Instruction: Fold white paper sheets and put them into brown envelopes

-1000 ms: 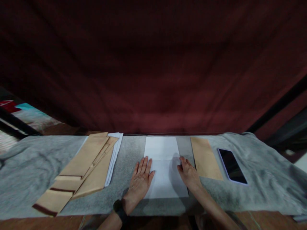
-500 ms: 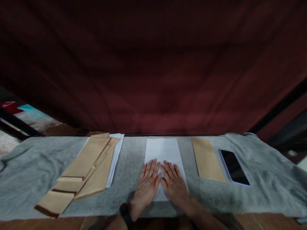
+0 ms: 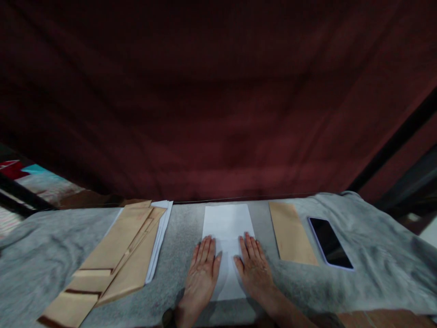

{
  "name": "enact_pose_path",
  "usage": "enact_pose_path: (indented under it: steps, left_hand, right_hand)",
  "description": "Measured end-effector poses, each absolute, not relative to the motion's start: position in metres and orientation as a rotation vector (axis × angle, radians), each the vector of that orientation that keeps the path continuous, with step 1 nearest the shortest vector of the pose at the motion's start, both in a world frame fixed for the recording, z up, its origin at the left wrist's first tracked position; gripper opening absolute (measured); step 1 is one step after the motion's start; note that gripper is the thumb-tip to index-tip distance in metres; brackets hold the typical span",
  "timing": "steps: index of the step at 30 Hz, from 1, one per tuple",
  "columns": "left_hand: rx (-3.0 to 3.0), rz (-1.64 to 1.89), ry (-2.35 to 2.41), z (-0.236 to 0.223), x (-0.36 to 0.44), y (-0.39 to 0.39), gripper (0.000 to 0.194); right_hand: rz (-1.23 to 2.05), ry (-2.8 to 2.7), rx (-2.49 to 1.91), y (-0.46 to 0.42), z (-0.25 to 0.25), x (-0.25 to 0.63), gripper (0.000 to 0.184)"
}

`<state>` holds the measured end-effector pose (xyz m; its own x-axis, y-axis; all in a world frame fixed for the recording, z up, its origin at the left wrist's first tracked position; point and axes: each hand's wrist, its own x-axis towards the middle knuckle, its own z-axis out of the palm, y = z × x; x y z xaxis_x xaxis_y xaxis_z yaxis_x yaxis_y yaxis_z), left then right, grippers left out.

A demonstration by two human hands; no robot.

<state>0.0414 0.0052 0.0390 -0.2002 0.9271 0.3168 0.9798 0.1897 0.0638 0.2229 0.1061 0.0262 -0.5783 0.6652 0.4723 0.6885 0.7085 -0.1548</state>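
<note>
A white sheet of paper (image 3: 228, 223) lies lengthwise in front of me on the grey cloth, with a crease across it near my fingertips. My left hand (image 3: 202, 269) rests flat on its left edge, fingers stretched forward and thumb apart. On the right edge lies my right hand (image 3: 254, 264), palm down, fingers extended. Neither hand grips anything. Between them the paper's middle shows. A dark band circles my left wrist, partly cut off by the frame.
To the left, several brown envelopes (image 3: 112, 241) overlap a stack of white papers (image 3: 158, 246). A single brown envelope (image 3: 292, 234) lies to the right, beside a phone (image 3: 330, 243) with a purple edge. A dark red curtain (image 3: 218, 136) hangs behind the grey cloth (image 3: 184, 228).
My hands have slid apart, from nearly touching at the paper's middle out to its two side edges. The whole view has shifted slightly.
</note>
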Motion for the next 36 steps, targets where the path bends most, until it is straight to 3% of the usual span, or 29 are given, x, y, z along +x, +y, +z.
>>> enact_pose_path:
  steps: [6, 12, 21, 27, 36]
  left_hand:
    - [-2.112, -0.351, -2.198, 0.048, 0.066, 0.092, 0.057]
    - [-1.914, -0.285, -2.308, 0.050, 0.030, 0.154, 0.059]
    - [-1.645, -0.194, -2.423, 0.045, -0.010, 0.105, 0.059]
    - [-1.685, -0.280, -2.341, 0.035, 0.015, 0.069, 0.056]
    - [-1.842, -0.319, -2.234, 0.039, 0.026, 0.081, 0.053]
  right_hand:
    - [-0.038, -2.356, -1.074, 0.106, 0.021, 0.216, 0.054]
    - [0.008, -2.367, -1.101, 0.107, 0.023, 0.216, 0.056]
    - [0.047, -2.383, -1.130, 0.107, 0.027, 0.213, 0.054]
    - [0.158, -2.378, -1.260, 0.131, 0.052, 0.204, 0.037]
    - [0.182, -2.438, -1.107, 0.166, 0.051, 0.162, 0.046]
